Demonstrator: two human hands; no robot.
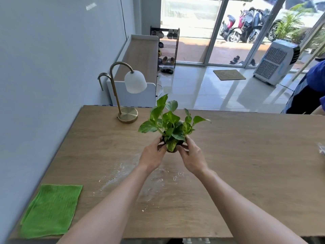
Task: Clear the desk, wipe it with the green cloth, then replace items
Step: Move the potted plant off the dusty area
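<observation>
A small potted plant (171, 125) with green and yellow leaves is over the middle of the wooden desk (246, 155). My left hand (153, 154) grips its dark pot from the left and my right hand (192, 155) grips it from the right. Whether the pot touches the desk I cannot tell. The green cloth (51, 210) lies flat at the desk's near left corner. A brass desk lamp (125, 92) with a white shade stands at the far left. Water drops and crumbs (158, 180) are scattered on the wood under my forearms.
A wall runs along the desk's left side. A clear wrapper (322, 149) shows at the right edge. Part of a person in blue (313, 88) is at the far right. Beyond the desk stand a low cabinet (139, 67), a shoe rack and an air cooler (276, 62).
</observation>
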